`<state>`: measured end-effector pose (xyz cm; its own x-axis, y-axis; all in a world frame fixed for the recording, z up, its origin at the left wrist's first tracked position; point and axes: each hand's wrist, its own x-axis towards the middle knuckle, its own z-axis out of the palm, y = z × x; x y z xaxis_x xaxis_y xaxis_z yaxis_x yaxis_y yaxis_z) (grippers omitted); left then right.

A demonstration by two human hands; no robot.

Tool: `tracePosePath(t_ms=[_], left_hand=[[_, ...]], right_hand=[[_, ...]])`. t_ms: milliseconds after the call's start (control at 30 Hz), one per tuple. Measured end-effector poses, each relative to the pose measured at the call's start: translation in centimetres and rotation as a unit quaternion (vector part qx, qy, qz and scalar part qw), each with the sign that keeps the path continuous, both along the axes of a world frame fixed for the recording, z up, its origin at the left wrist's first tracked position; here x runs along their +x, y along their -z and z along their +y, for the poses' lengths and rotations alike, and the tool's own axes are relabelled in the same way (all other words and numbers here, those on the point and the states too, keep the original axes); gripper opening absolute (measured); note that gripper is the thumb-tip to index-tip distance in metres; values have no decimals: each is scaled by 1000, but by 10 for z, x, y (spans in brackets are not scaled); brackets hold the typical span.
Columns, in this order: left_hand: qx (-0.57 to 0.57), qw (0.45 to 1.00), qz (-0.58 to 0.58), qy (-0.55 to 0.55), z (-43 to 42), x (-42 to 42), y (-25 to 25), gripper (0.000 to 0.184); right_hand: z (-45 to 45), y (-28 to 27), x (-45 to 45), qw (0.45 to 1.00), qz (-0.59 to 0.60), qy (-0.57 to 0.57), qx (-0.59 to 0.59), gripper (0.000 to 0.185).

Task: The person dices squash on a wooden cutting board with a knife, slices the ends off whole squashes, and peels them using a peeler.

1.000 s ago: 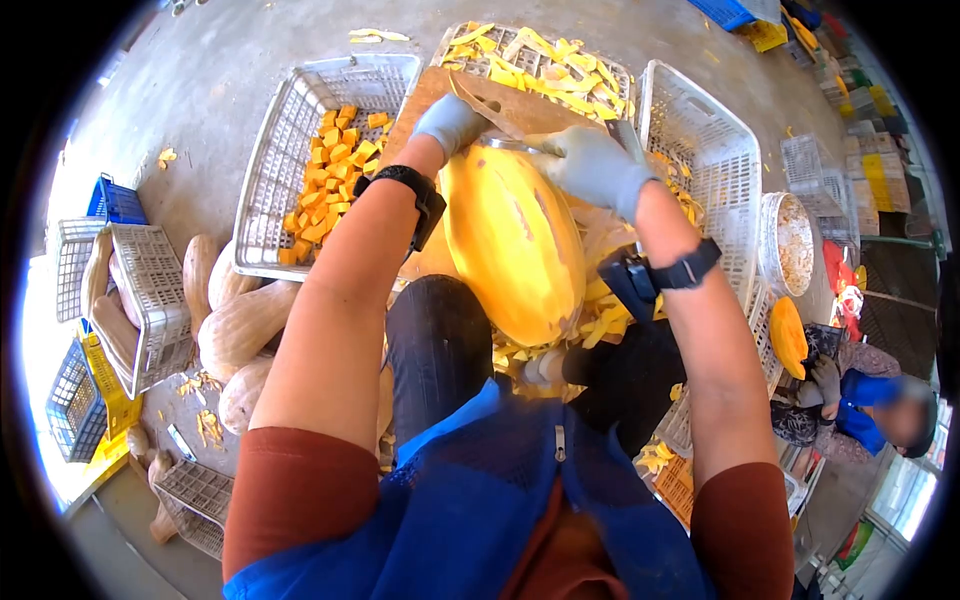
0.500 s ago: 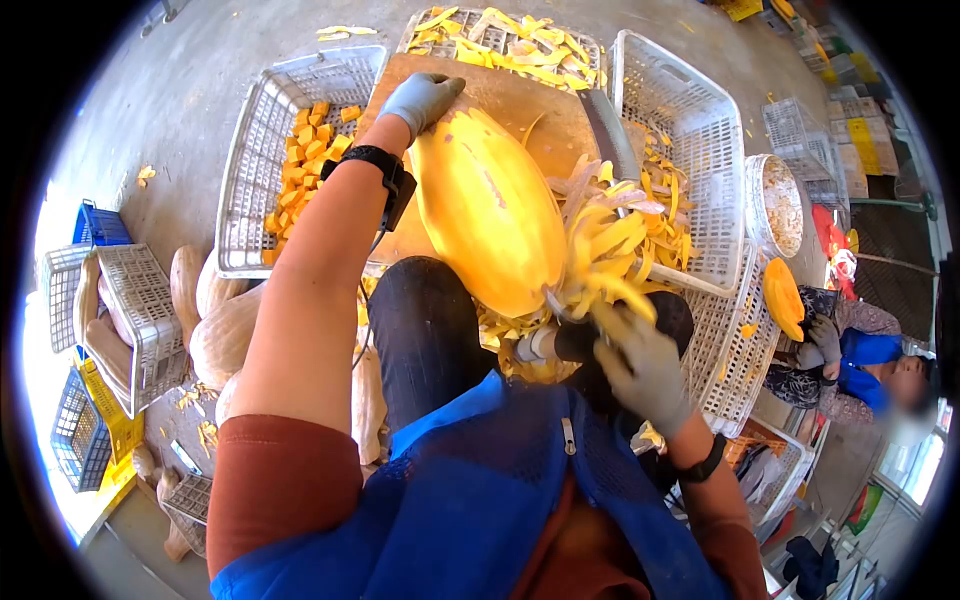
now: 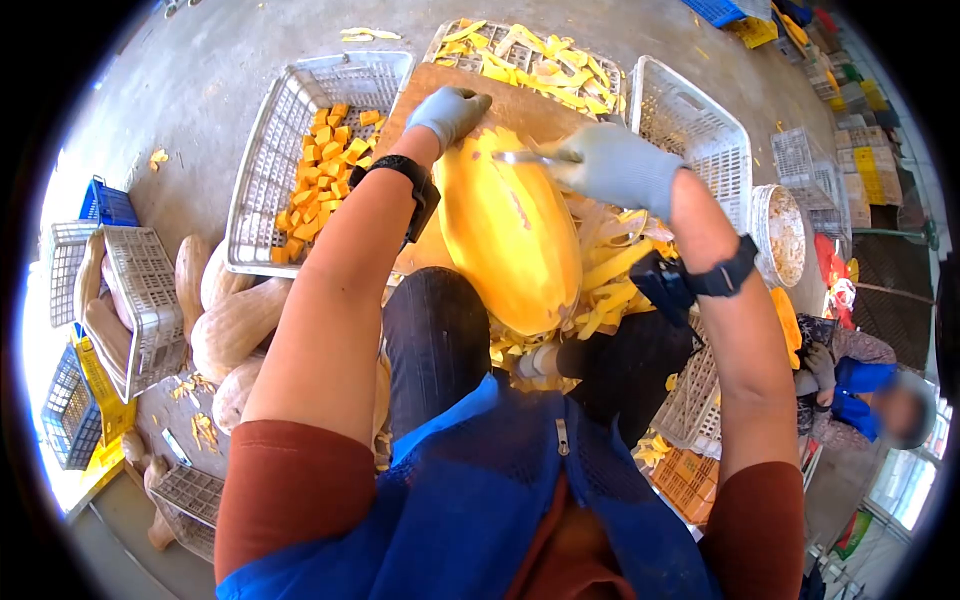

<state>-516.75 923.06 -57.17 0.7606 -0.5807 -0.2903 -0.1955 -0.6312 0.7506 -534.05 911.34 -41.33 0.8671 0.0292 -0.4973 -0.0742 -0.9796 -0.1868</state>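
A large peeled pumpkin (image 3: 512, 245), long and bright yellow-orange, leans over a wooden board (image 3: 455, 82) in front of my knees. My left hand (image 3: 450, 114), in a grey glove, is curled over its far end. In my gloved right hand (image 3: 628, 168) is a peeler (image 3: 522, 157), its metal head lying at the upper part of the pumpkin. The right fingers are closed around the handle, which they mostly hide. Long yellow peelings (image 3: 608, 278) are heaped beside and below the pumpkin's near end.
To the left stands a white crate (image 3: 250, 200) with orange pumpkin cubes (image 3: 322, 180). Another white crate (image 3: 735, 150) is on the right, near a white bucket (image 3: 783, 230). Unpeeled pumpkins (image 3: 235, 325) lie at left. A co-worker (image 3: 855, 385) sits at far right.
My right hand has swung from the pumpkin's near end up to its far part, carrying the peeler. It now covers the big knife on the board. My left hand keeps its hold.
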Motion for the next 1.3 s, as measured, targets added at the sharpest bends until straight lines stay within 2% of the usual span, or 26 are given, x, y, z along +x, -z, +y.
tracePosePath(t_ms=[33, 100, 133, 200, 267, 300, 367, 467, 567, 633, 667, 767, 867, 967, 1067, 1100, 1133, 1200, 1233, 1300], left_hand=[[-8, 1000, -6, -4, 0, 0, 1, 46], [-11, 1000, -13, -3, 2, 2, 2, 47], [-8, 1000, -11, 1, 2, 2, -1, 48], [2, 1000, -10, 14, 3, 0, -8, 51], [0, 999, 32, 11, 2, -3, -16, 51], [0, 999, 52, 7, 3, -3, -18, 52], [-5, 999, 36, 9, 4, -1, -14, 52], [17, 1000, 12, 8, 3, 0, -12, 51], [20, 999, -30, 1, 0, 4, 2, 48], [16, 998, -68, 3, -1, 3, 6, 48], [21, 999, -49, 8, -3, 5, 5, 49], [39, 999, -2, 18, -2, 5, -1, 49], [19, 999, -45, 8, -2, 4, 3, 49], [-19, 999, -22, 16, 2, 1, -3, 53], [0, 999, 44, 20, 4, -1, -15, 53], [-14, 1000, -25, -1, 1, 0, -1, 47], [-22, 999, -28, -1, 1, 3, 2, 48], [-38, 999, -31, 4, 2, 3, 5, 49], [-27, 1000, -3, 7, 2, 4, 4, 51], [-30, 999, -30, 8, 2, 9, 9, 54]], right_hand=[[7, -37, -8, 997, 71, -21, 36, 31], [6, -68, -33, 991, 104, -34, 76, 29], [-2, -71, -45, 994, 68, -26, 79, 29], [-5, -61, -51, 997, -37, -26, 65, 30], [2, -29, -42, 983, -179, -44, 24, 31], [4, -10, -29, 981, -189, -35, 14, 31], [7, 25, -6, 979, -202, -16, 1, 32], [21, 32, -26, 985, -163, 16, 54, 35], [32, 4, -84, 974, -194, 70, 94, 36], [37, -22, -82, 979, -164, 72, 96, 28], [37, -29, -83, 981, -149, 80, 96, 24], [41, -2, -56, 970, -243, -13, 23, 29], [57, 18, -15, 977, -194, -40, -78, 23], [60, 26, -18, 981, -166, -57, -78, 20], [69, 24, -81, 971, -238, 32, -10, 21], [76, 23, -107, 968, -242, 59, -8, 24], [82, 23, -134, 965, -247, 87, -4, 28], [85, 44, -189, 949, -303, 82, 18, 36], [86, 58, -215, 952, -289, 95, 20, 38], [89, 85, -260, 956, -264, 126, 28, 41]])
